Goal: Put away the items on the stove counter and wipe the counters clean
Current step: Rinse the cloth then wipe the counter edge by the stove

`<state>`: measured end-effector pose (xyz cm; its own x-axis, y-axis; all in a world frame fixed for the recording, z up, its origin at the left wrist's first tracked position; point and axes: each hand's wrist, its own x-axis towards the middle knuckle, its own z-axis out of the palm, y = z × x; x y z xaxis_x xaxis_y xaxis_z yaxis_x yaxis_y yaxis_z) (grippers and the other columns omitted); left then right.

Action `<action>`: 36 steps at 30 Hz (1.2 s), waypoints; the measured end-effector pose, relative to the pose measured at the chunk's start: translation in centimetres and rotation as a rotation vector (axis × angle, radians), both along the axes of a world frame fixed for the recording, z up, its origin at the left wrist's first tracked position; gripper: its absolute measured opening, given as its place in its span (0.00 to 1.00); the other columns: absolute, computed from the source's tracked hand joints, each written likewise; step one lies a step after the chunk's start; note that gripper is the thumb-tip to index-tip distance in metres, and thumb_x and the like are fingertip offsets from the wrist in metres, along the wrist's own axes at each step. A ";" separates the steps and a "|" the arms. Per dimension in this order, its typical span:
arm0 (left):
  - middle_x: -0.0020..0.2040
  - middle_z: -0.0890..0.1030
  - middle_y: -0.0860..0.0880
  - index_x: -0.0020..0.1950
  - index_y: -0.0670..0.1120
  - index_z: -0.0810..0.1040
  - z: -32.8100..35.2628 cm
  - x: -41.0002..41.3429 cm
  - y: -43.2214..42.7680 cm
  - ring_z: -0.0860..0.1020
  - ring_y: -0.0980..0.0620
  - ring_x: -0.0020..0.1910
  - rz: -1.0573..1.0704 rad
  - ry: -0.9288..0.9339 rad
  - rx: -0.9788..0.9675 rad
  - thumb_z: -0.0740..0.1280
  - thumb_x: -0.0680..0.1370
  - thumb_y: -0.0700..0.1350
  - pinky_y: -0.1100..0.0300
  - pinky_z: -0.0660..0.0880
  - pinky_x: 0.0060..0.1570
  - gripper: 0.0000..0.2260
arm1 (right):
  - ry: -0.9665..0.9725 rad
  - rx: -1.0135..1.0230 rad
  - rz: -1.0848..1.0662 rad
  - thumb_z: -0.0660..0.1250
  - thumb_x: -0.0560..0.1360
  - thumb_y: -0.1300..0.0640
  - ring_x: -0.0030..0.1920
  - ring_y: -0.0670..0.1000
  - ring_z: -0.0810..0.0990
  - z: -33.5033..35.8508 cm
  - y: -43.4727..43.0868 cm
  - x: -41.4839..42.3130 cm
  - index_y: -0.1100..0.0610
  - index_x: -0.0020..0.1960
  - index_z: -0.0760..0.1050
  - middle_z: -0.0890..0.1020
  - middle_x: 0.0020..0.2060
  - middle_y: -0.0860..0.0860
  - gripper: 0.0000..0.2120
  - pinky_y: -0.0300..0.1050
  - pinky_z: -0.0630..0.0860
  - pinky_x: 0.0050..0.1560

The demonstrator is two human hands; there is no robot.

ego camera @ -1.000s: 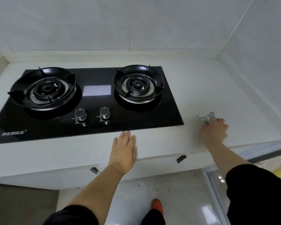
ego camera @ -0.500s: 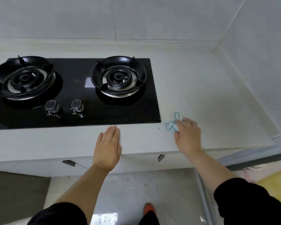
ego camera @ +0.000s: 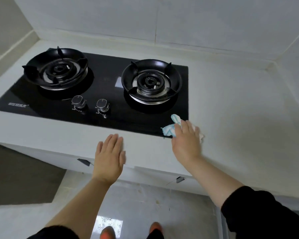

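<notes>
Within the last second the right hand (ego camera: 186, 142) has swept the blue-and-white cloth (ego camera: 169, 130) leftward across the white bench (ego camera: 231, 118), from well right of the gas hob (ego camera: 107, 78) to the hob's front right corner, where the cloth now overlaps the black glass. I judge the wiping well under way, with nothing left on the bench to put away. The right hand's fingers lie nearly straight, pressing the cloth down. The left hand (ego camera: 110, 156) stays flat and empty on the bench edge in front of the hob, pale tiled walls (ego camera: 179, 23) close behind it.
</notes>
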<state>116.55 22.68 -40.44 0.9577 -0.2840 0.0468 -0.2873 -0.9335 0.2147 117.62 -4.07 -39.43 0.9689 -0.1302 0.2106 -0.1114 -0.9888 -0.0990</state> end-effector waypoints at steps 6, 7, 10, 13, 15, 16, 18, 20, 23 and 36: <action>0.73 0.66 0.41 0.73 0.40 0.66 -0.3 0.3 4.5 0.60 0.41 0.74 0.182 -0.003 -0.057 0.45 0.80 0.52 0.43 0.55 0.71 0.27 | 0.139 -0.003 0.024 0.66 0.71 0.60 0.70 0.61 0.63 0.4 7.5 1.6 0.59 0.69 0.67 0.67 0.69 0.59 0.26 0.62 0.57 0.69; 0.73 0.65 0.41 0.73 0.40 0.66 -0.3 0.5 5.0 0.60 0.42 0.74 0.179 -0.007 -0.059 0.45 0.80 0.53 0.45 0.54 0.72 0.27 | 0.156 0.021 0.054 0.63 0.73 0.59 0.73 0.61 0.59 0.4 8.9 2.0 0.58 0.71 0.63 0.63 0.72 0.58 0.26 0.62 0.53 0.71; 0.73 0.65 0.42 0.73 0.41 0.66 -0.3 0.7 5.6 0.60 0.43 0.74 0.175 -0.009 -0.082 0.46 0.80 0.53 0.48 0.54 0.71 0.27 | 0.190 0.080 0.188 0.58 0.75 0.59 0.75 0.58 0.51 1.4 13.5 3.9 0.56 0.72 0.60 0.56 0.74 0.55 0.25 0.59 0.45 0.72; 0.72 0.68 0.41 0.71 0.38 0.68 -0.4 1.0 5.9 0.63 0.42 0.73 0.176 0.015 -0.100 0.47 0.79 0.52 0.46 0.59 0.70 0.27 | 0.211 0.180 0.448 0.60 0.73 0.59 0.72 0.56 0.57 2.5 19.4 5.0 0.55 0.65 0.69 0.63 0.70 0.53 0.20 0.56 0.51 0.71; 0.69 0.70 0.40 0.70 0.39 0.69 -0.4 1.3 6.2 0.65 0.40 0.71 0.149 0.042 -0.106 0.47 0.78 0.52 0.45 0.63 0.69 0.26 | 0.215 0.421 0.498 0.61 0.73 0.61 0.66 0.57 0.66 3.0 21.5 5.1 0.56 0.62 0.74 0.70 0.65 0.52 0.18 0.54 0.61 0.67; 0.69 0.70 0.40 0.70 0.38 0.68 -0.4 1.3 6.4 0.65 0.40 0.71 0.145 0.047 -0.104 0.47 0.79 0.52 0.45 0.63 0.69 0.27 | 0.162 0.616 0.461 0.61 0.71 0.63 0.62 0.58 0.71 3.7 21.3 5.2 0.58 0.60 0.76 0.73 0.61 0.53 0.18 0.53 0.65 0.63; 0.72 0.67 0.40 0.73 0.37 0.65 -0.3 1.2 6.6 0.62 0.41 0.73 0.164 0.042 -0.099 0.46 0.78 0.53 0.48 0.59 0.71 0.29 | -0.035 0.951 0.372 0.61 0.68 0.66 0.56 0.55 0.75 5.4 18.4 4.9 0.61 0.56 0.77 0.76 0.56 0.56 0.17 0.46 0.70 0.60; 0.75 0.63 0.41 0.74 0.37 0.62 -0.3 1.0 6.4 0.59 0.44 0.75 0.175 0.049 -0.084 0.44 0.78 0.54 0.50 0.54 0.72 0.31 | -0.213 1.047 0.247 0.60 0.68 0.66 0.53 0.49 0.75 7.0 13.5 5.1 0.60 0.55 0.78 0.77 0.52 0.54 0.17 0.35 0.70 0.56; 0.75 0.62 0.41 0.74 0.37 0.61 -0.3 1.0 6.1 0.59 0.43 0.75 0.175 0.055 -0.060 0.42 0.78 0.53 0.47 0.56 0.73 0.31 | -0.237 0.888 0.046 0.59 0.71 0.63 0.50 0.47 0.75 7.4 4.8 6.5 0.56 0.52 0.78 0.76 0.49 0.49 0.14 0.32 0.69 0.50; 0.77 0.55 0.42 0.77 0.39 0.53 -0.1 0.9 4.6 0.51 0.46 0.77 0.238 0.082 0.001 0.34 0.75 0.54 0.50 0.47 0.75 0.34 | 0.081 0.354 0.359 0.63 0.69 0.61 0.53 0.59 0.75 3.2 1.2 -1.6 0.59 0.53 0.81 0.78 0.55 0.56 0.15 0.48 0.73 0.53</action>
<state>117.41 27.25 -40.55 0.9982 -0.0496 -0.0337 -0.0407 -0.9731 0.2267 116.07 -2.87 -36.18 0.9769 0.1644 0.1367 0.2086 -0.8733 -0.4403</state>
